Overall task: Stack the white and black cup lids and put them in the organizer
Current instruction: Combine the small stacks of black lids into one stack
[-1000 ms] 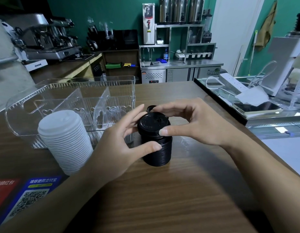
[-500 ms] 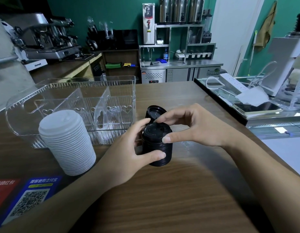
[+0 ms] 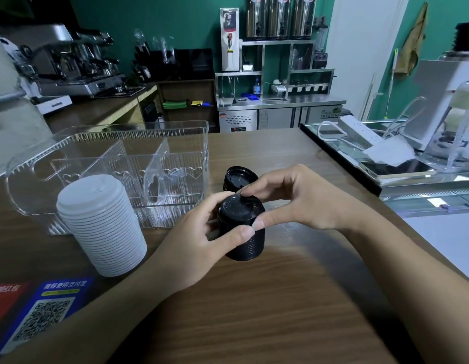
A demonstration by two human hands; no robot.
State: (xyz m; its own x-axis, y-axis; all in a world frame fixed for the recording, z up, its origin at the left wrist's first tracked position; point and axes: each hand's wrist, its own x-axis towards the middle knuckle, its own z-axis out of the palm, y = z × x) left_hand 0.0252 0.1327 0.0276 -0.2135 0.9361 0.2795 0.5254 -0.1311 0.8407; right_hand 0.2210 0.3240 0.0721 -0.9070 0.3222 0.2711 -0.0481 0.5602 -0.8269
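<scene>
White stack point(image 3: 102, 227) sits just left of the organizer's point(image 3: 175, 130) front, not in it yet. Left hand point(image 3: 199, 240) grips the black stack point(image 3: 242, 232), which has shifted a bit right and nearer over the last second; right hand point(image 3: 288, 198) pinches its top lid. Looks squared up now, one spare lid point(image 3: 238, 177) waiting behind on the tabletop point(image 3: 280, 311).

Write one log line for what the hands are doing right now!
left hand: grips black lid stack | right hand: pinches its top | white lid stack: on counter | organizer: no lids
</scene>
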